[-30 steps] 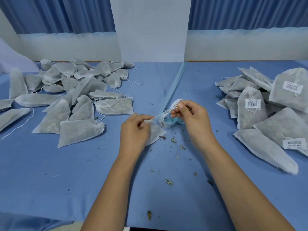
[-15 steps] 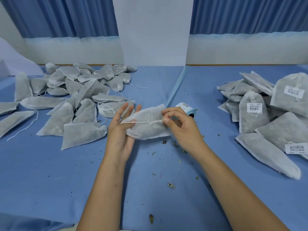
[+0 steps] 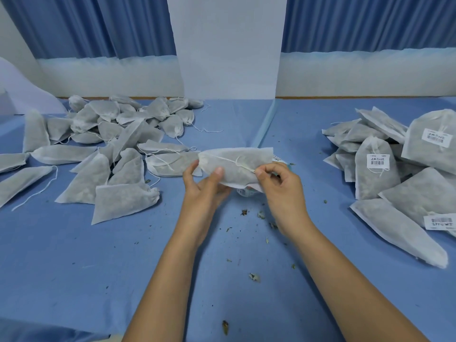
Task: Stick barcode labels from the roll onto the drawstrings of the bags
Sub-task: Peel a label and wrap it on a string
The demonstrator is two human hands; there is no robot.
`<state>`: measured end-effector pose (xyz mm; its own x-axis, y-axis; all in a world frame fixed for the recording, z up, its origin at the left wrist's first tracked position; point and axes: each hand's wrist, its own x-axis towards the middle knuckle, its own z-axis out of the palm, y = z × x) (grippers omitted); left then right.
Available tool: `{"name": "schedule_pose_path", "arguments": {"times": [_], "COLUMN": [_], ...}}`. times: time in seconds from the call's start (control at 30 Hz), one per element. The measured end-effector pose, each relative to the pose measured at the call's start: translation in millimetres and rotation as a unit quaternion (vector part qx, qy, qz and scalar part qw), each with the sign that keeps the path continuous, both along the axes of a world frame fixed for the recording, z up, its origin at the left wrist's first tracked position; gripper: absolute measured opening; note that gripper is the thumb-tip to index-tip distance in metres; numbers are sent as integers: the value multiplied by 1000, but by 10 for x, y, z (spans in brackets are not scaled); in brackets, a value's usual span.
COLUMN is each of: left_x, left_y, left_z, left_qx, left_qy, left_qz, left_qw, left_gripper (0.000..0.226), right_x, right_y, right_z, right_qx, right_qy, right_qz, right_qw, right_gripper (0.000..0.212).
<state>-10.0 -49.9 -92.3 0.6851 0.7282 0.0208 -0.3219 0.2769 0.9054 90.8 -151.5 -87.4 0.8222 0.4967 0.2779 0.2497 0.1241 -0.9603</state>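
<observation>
Your left hand (image 3: 204, 186) grips the drawstring bag (image 3: 237, 166) near its gathered neck, thumb pressed on top and fingers curled underneath. Your right hand (image 3: 281, 186) pinches the drawstring (image 3: 233, 159) between thumb and forefinger at its knotted end, pulling the cord taut across the bag's upper face. You hold the bag lying sideways above the blue table cloth (image 3: 98, 267), neck to the left, with greenish dried matter showing through its thin white fabric. Directly beneath the bag sits the label roll (image 3: 246, 192), mostly hidden, with only slivers of white and pale blue showing at the bag's lower and right edges. Left of the bag lies a heap of unlabelled bags (image 3: 98, 144), loose strings trailing from several. Well to the bag's right is a stack of labelled bags (image 3: 394, 174), some showing white barcode labels (image 3: 376, 160). Bits of dried leaf (image 3: 254, 277) are scattered on the cloth nearer you than the bag.
</observation>
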Motion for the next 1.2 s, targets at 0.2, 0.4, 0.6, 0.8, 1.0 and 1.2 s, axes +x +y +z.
{"name": "schedule_pose_path", "arguments": {"times": [0.2, 0.4, 0.6, 0.8, 1.0, 1.2], "left_x": [79, -53, -67, -22, 54, 62], "left_y": [-26, 127, 147, 121, 42, 36], "left_z": [-99, -40, -79, -144, -164, -180], "left_qx": [168, 215, 319, 378, 480, 500], "left_qy": [74, 38, 128, 141, 137, 132], "left_qz": [114, 314, 338, 260, 175, 151], "left_qw": [976, 924, 876, 877, 849, 843], "left_gripper": [91, 84, 34, 39, 26, 15], "right_x": [-155, 34, 130, 96, -7, 13], "right_y": [78, -24, 53, -8, -30, -25], "right_z": [-43, -70, -206, -146, 7, -3], "right_qx": [-34, -173, -375, -163, -27, -7], "right_qy": [-68, -282, -395, -211, -43, 26], "right_qz": [56, 3, -2, -10, 66, 94], "right_qw": [996, 944, 839, 964, 997, 995], "right_gripper": [19, 12, 18, 14, 27, 12]}}
